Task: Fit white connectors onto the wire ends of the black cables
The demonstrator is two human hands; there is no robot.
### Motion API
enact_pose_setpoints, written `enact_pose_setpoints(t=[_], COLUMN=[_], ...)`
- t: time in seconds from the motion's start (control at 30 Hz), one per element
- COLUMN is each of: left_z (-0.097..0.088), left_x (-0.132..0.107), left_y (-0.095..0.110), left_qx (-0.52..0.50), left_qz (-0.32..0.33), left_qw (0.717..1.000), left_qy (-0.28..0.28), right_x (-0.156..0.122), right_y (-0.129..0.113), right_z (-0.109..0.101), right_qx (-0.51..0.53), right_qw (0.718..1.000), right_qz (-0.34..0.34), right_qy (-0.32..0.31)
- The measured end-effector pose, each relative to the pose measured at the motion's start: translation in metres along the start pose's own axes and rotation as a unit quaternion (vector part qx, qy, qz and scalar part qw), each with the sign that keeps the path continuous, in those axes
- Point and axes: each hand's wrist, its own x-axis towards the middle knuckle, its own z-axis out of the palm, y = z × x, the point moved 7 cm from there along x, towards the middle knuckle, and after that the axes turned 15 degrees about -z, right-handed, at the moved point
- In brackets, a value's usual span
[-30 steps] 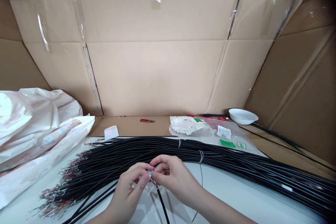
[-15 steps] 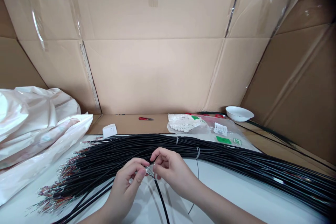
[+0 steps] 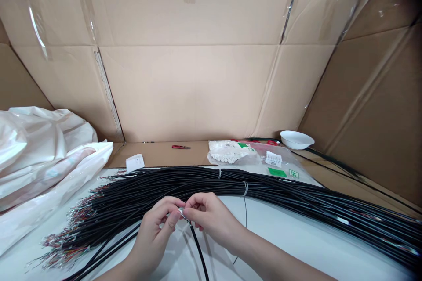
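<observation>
Fingers (image 3: 169,207) of left hand (image 3: 152,232) and right hand (image 3: 211,220) pinch black cable (image 3: 198,250).

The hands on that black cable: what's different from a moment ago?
The left hand and right hand have drawn closer, now meeting at the cable's small metal end; neither has let go. The black cable bundle and white bowl stayed put, apart from slight camera drift.

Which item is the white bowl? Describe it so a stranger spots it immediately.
Start at the opened cardboard box behind the black cable bundle. On its floor, at the back right corner, right of the bagged white parts, sits a shallow white bowl. It is the only round, open dish there.
</observation>
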Motion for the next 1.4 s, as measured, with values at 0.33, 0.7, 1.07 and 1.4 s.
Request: enact_pose_setpoints(t=[0.33, 0.7, 1.07, 1.4], left_z=[0.01, 0.014, 0.011, 0.01], left_x=[0.008, 0.009, 0.003, 0.002], left_y=[-0.016, -0.021, -0.008, -0.001], left_qx=[-0.152, -0.14, -0.063, -0.029], left_qz=[-0.096, -0.098, -0.048, -0.034], left_qw=[0.981, 0.982, 0.995, 0.998], left_qy=[-0.075, -0.083, -0.066, -0.05], right_x=[-0.004, -0.006, -0.008, -0.008], right_y=[-0.005, 0.008, 0.009, 0.01], right_z=[0.014, 0.012, 0.014, 0.016], right_qx=[0.237, 0.228, 0.233, 0.228], right_qw=[0.967, 0.964, 0.961, 0.962], right_qz=[0.059, 0.103, 0.111, 0.103], right_qy=[-0.071, -0.09, -0.097, -0.112])
